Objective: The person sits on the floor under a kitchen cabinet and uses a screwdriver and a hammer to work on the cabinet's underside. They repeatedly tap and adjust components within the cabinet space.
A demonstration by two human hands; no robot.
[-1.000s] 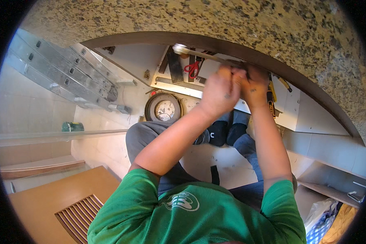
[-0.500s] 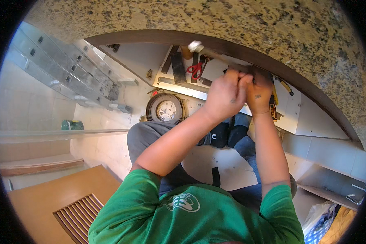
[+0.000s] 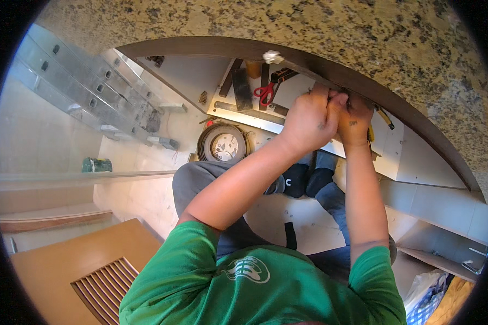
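Observation:
My left hand point(image 3: 312, 122) and my right hand point(image 3: 355, 122) are closed and pressed together just under the curved dark brown edge point(image 3: 211, 47) of a granite counter point(image 3: 363, 38). A thin rod with a crumpled white end point(image 3: 272, 57) runs into my fingers; the exact grip of each hand is partly hidden. Below the rod, on a white cabinet board point(image 3: 267, 123), lie red-handled scissors point(image 3: 264, 94), dark strips point(image 3: 242, 89) and a metal bar. A yellow-and-black tool point(image 3: 385, 118) lies beside my right hand, partly covered by it.
A round dark coiled item point(image 3: 203, 142) sits by my left knee. Aluminium ladders point(image 3: 87, 92) lie at upper left, near a green container point(image 3: 96, 165). A slatted wooden panel point(image 3: 54, 249) is at lower left; bags point(image 3: 428, 298) and a shelf point(image 3: 428, 260) at lower right.
My hands have moved slightly to the right and up, still together. The rod's white end has shifted right, closer against the dark counter edge.

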